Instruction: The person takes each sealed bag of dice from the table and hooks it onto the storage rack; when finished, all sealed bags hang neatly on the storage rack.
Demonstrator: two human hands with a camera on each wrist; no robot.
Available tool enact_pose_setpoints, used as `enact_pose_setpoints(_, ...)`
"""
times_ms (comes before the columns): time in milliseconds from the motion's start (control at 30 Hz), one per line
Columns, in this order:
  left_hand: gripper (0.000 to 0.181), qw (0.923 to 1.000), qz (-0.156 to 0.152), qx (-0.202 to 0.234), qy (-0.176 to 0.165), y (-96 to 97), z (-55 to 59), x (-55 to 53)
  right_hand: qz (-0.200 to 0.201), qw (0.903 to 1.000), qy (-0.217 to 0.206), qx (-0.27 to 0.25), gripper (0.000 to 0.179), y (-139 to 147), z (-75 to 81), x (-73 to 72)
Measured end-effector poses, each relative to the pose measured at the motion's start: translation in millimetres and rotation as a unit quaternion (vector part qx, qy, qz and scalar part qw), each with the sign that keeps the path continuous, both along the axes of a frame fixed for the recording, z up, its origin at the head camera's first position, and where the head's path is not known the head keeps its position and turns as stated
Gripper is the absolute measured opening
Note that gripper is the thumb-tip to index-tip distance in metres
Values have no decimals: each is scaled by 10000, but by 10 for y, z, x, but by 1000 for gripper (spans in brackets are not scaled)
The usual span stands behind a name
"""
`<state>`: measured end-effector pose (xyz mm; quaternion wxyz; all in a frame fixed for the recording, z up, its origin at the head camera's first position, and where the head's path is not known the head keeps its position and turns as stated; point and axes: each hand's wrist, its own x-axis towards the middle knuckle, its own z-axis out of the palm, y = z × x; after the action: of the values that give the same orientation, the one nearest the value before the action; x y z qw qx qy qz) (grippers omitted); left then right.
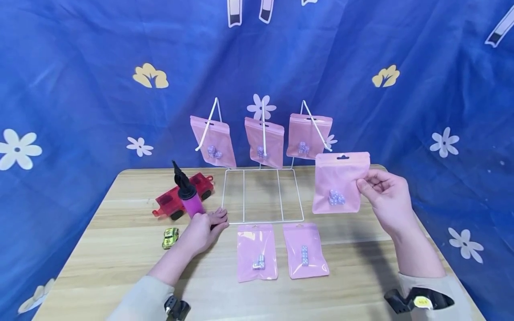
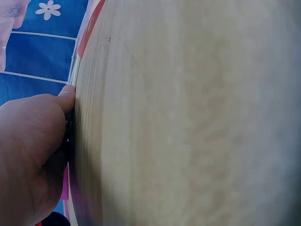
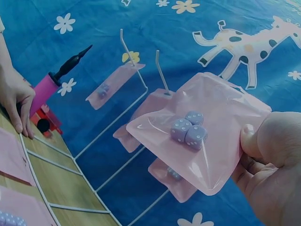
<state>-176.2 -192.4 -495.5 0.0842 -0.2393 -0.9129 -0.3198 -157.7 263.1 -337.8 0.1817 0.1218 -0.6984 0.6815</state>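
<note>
My right hand [image 1: 387, 196] pinches the right edge of a pink zip bag [image 1: 327, 178] and holds it up beside the white wire rack [image 1: 261, 222]. Lilac dice [image 3: 188, 129] show through its front. At the rack's front left corner, my left hand [image 1: 202, 229] grips the wire between thumb and fingers, close to the tabletop. Three similar bags, a left one [image 1: 217, 138], a middle one [image 1: 271, 138] and a right one [image 1: 309, 133], hang from the rack's prongs. Two more, a left bag [image 1: 257, 243] and a right bag [image 1: 303, 234], lie before the rack.
A purple hand pump [image 1: 192, 203] with a black nozzle stands just beyond my left hand. Behind it is a red toy wagon [image 1: 170, 200]. A small yellow-green toy car [image 1: 170, 237] sits to the left. Blue patterned cloth [image 1: 80, 111] hangs behind the wooden table [image 1: 100, 267].
</note>
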Motion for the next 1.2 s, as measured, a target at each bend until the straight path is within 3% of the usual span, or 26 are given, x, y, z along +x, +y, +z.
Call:
enact_pose_setpoints(167,25,9999,119,52,-50,-44,21,-2,147,9999,29,81,6,-76,29,-124)
enact_pose_setpoints(533,25,10000,57,46,-49,-59,-8,-4,395,9992,3,11,7,-182,35,-269)
enact_pose_setpoints(867,27,9999,52,-43,-140,-23,5,-18,150,9993,-265,235,5,-203,29,-362)
enact_pose_setpoints(1200,26,10000,27,29,13,12,-26,-33,180,9988,-427,159,6,-202,-45,-582)
